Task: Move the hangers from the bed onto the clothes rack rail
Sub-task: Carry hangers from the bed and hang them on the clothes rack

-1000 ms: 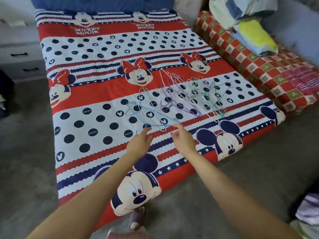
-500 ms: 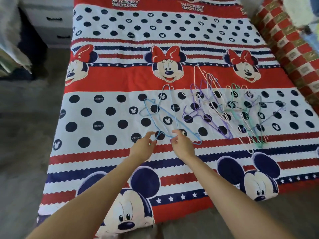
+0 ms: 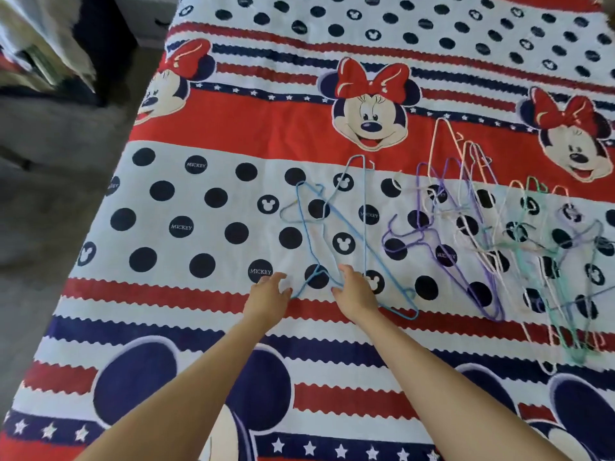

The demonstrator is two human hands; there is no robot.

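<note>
Hangers: blue hangers (image 3: 336, 241) lie flat on the bed (image 3: 186, 294), nearest the person; purple hangers (image 3: 442, 241) lie just right of them; a tangle of pale and green hangers (image 3: 545, 267) lies farther right
Head view, hands: left hand (image 3: 268, 294) and right hand (image 3: 356, 292) sit side by side at the near corner of the blue pile; fingers of both loosely spread, gripping nothing that I can make out; fingertips at or touching the wire
Key relation: blue wire runs straight ahead of both hands, long axis slanting away and rightward; both hands about equally near
Room: bare bedspread lies left of the blue pile; the purple pile crowds the right, so snagging looks likely
Rail: clothes rack not in view
</note>
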